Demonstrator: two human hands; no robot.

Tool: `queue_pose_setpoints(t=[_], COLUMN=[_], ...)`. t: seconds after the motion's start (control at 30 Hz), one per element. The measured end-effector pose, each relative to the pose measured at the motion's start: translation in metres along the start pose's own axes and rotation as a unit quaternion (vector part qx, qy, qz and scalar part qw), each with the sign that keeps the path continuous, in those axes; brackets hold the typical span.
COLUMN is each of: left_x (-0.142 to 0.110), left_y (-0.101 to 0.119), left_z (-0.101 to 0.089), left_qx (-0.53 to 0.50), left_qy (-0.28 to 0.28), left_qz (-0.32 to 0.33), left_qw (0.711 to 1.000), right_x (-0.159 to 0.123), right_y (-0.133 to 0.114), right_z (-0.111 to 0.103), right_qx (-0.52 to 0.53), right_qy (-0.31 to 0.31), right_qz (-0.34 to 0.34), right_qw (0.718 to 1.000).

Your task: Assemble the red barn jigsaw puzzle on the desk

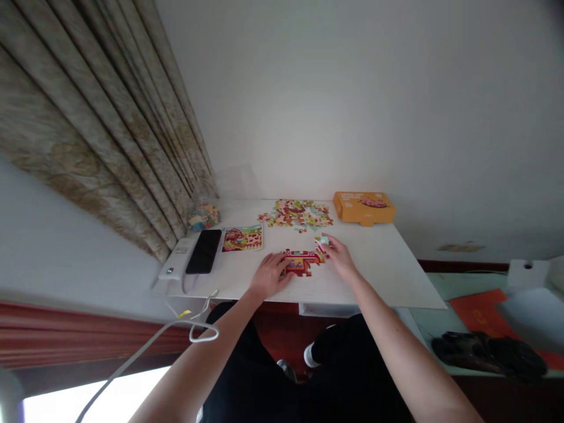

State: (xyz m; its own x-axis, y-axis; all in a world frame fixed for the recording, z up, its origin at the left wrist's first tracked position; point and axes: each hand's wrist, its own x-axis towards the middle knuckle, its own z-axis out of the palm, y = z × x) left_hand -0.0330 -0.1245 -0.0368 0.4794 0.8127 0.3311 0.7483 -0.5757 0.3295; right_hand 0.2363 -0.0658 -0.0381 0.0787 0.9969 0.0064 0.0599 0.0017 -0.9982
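My left hand (pixel 269 276) lies spread on the assembled jigsaw section (pixel 302 262) while my right hand (pixel 339 257) pinches a pale loose piece (pixel 324 240) just beside it; a careless press could shove the section apart across the bench (pixel 379 276).

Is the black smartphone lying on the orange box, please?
No, the smartphone lies left on the desk, and the orange box far right.
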Motion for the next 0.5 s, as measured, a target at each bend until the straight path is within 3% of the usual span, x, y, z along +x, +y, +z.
queue_pose_setpoints(t=[0.23,0.37,0.5], left_x=[0.000,0.000,0.000], left_y=[0.000,0.002,0.003], left_z=[0.000,-0.001,0.000], left_qx=[-0.015,-0.013,-0.017], left_qy=[-0.004,-0.007,-0.020], left_qz=[-0.002,-0.007,-0.022], left_qw=[1.000,1.000,0.999], right_x=[0.046,0.066,0.073], right_y=[-0.009,-0.016,-0.018], right_z=[0.062,0.077,0.084], right_qx=[-0.116,-0.171,-0.240], right_qy=[-0.155,-0.219,-0.243], right_qz=[-0.038,-0.034,-0.070], right_qw=[0.980,0.960,0.937])
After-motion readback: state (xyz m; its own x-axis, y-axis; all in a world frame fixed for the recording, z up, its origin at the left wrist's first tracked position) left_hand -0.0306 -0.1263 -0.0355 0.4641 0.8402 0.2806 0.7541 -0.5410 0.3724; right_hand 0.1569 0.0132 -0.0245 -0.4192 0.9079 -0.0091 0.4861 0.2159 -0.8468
